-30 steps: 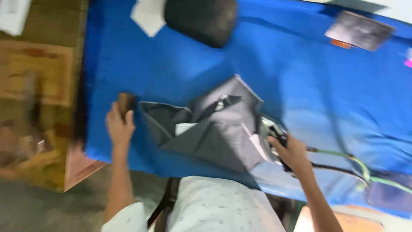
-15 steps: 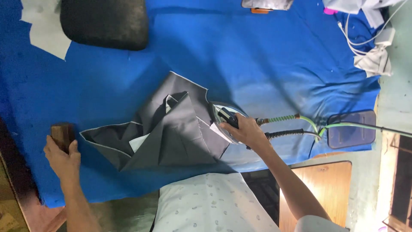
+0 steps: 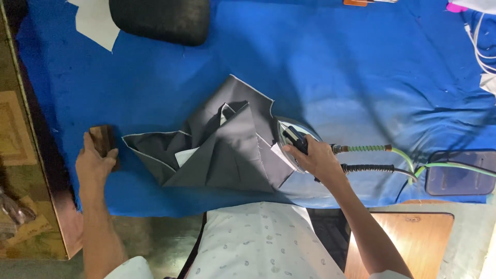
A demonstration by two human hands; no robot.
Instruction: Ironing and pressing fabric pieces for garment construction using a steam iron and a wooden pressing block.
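A folded dark grey fabric piece point(image 3: 222, 150) with white lining edges lies on the blue padded table point(image 3: 336, 72). My right hand point(image 3: 315, 157) grips the black handle of a steam iron point(image 3: 292, 137), which rests at the fabric's right edge. Green and black hoses point(image 3: 382, 157) run from the iron to the right. My left hand point(image 3: 93, 163) rests on a small brown wooden block point(image 3: 103, 139) near the table's left edge, just left of the fabric.
A black padded cushion point(image 3: 160, 20) lies at the top left beside a white paper piece point(image 3: 95, 23). A dark grey rectangular pad point(image 3: 460, 173) sits at the right. A wooden surface point(image 3: 403, 243) is lower right. White cables point(image 3: 480, 46) hang at the far right.
The view has shifted and steadied. My left hand stays on the wooden block and my right hand stays on the iron at the fabric's right edge.
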